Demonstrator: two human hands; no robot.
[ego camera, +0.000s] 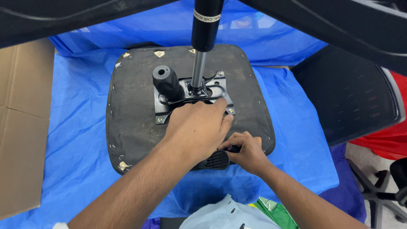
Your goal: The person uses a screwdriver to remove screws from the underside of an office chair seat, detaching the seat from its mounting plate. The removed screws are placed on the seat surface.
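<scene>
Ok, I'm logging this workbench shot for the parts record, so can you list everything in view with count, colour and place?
seat cushion: one, black, upside down at centre on the sheet
mounting plate: one, black metal, on the seat's underside
gas cylinder: one, black with silver rod, standing up from the plate
knob: one, black, left of the cylinder
vented plastic piece: one, black, at the seat's near edge
blue sheet: one, covering the table
cardboard: brown, far left
mesh chair back: one, black, right
left hand: on the plate
right hand: on the vented piece
</scene>
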